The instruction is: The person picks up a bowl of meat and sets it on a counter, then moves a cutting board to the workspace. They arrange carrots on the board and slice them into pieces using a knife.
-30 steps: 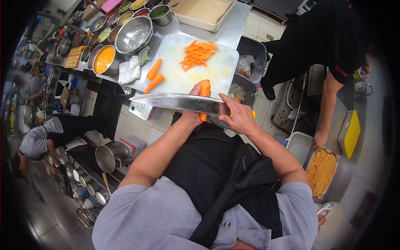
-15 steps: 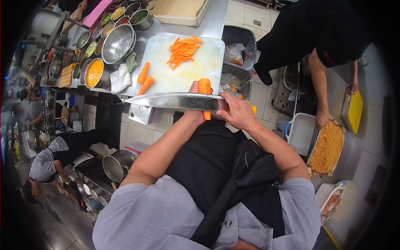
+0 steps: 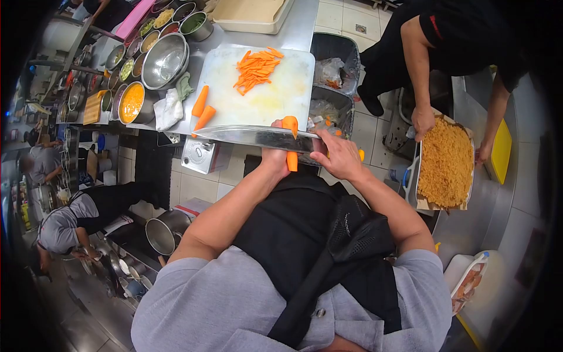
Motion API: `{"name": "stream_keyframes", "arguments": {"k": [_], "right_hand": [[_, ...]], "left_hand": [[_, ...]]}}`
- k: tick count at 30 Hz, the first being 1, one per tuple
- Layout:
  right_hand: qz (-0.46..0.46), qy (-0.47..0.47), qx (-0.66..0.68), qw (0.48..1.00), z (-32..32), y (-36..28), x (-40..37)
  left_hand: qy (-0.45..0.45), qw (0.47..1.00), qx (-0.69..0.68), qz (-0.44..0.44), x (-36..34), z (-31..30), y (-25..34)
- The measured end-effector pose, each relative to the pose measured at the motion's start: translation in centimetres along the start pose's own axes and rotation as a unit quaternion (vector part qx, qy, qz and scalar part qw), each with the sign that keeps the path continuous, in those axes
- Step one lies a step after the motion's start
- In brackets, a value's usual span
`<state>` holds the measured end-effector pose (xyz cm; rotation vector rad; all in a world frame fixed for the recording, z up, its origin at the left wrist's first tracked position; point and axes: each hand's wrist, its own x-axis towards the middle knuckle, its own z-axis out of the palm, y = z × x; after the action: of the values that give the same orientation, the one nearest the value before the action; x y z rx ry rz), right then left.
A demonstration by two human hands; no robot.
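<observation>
My left hand [image 3: 274, 158] is closed around a peeled orange carrot [image 3: 292, 162], held over the near edge of the white cutting board [image 3: 223, 70]. In my right hand [image 3: 341, 156] is a large knife, its broad blade [image 3: 246, 136] pointing left and lying across the carrot. The blade hides part of my left fingers. A piece of carrot [image 3: 290, 124] shows just beyond the blade and seems to curl over it. On the board lie a heap of cut carrot strips [image 3: 257, 71] and two whole carrots [image 3: 203, 109] at the left.
Steel bowls [image 3: 165, 61] and a pot of orange liquid [image 3: 131, 102] stand left of the board, beside a white cloth [image 3: 169, 110]. Lined bins [image 3: 335, 58] are at the right. A co-worker holds a tray of orange-brown crumbly food [image 3: 444, 164]. Another person [image 3: 70, 217] bends at lower left.
The knife and my right hand have shifted slightly right, and the carrot's far end now looks split or curled. The co-worker's tray has moved left, with both that person's hands on it.
</observation>
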<state>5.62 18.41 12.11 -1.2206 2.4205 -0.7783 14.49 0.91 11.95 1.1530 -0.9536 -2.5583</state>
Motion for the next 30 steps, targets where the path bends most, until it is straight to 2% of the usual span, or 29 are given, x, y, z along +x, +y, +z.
{"name": "stream_keyframes", "arguments": {"k": [4,6,9,10,11,14,16,17,19,23,25,30], "right_hand": [[0.001,0.006,0.003,1.000,0.4,1.1,-0.3],[0.063,-0.011,0.026,0.998,0.5,2.8,-0.2],[0.085,-0.031,0.051,0.995,0.7,4.5,-1.1],[0.085,-0.030,0.051,0.995,1.1,4.5,-1.9],[0.059,-0.029,0.036,0.997,1.1,4.0,-1.5],[0.010,-0.023,0.031,0.999,0.4,1.9,-0.8],[-0.009,-0.021,0.038,0.999,0.4,1.2,-0.7],[-0.020,-0.012,0.039,0.999,0.6,1.2,-0.7],[-0.033,-0.003,0.039,0.999,1.0,1.1,-0.7],[-0.036,0.018,0.034,0.999,1.1,0.6,-0.5],[-0.028,0.010,0.033,0.999,1.0,0.4,-0.3],[-0.032,0.002,0.029,0.999,0.6,0.3,0.4]], "left_hand": [[-0.013,1.000,0.009,-0.019,-0.9,-0.2,0.4],[-0.038,0.997,-0.003,-0.065,-0.7,-1.2,0.7],[-0.037,0.997,0.018,-0.058,-1.3,-1.7,1.7],[0.010,0.998,0.035,-0.042,-1.7,-1.2,1.5],[0.031,0.998,0.043,-0.031,-0.6,-1.2,1.6],[-0.022,0.999,0.044,-0.013,0.6,-1.5,1.3],[-0.049,0.996,-0.076,0.018,1.8,-2.1,0.3],[-0.050,0.996,-0.077,0.017,2.3,-2.5,0.4],[-0.135,0.986,-0.089,-0.041,3.1,-3.5,0.7],[-0.137,0.985,-0.106,-0.020,3.4,-3.6,0.9],[-0.124,0.991,-0.041,0.019,2.9,-3.2,1.5],[-0.083,0.996,-0.006,0.030,2.2,-1.8,2.3]]}}
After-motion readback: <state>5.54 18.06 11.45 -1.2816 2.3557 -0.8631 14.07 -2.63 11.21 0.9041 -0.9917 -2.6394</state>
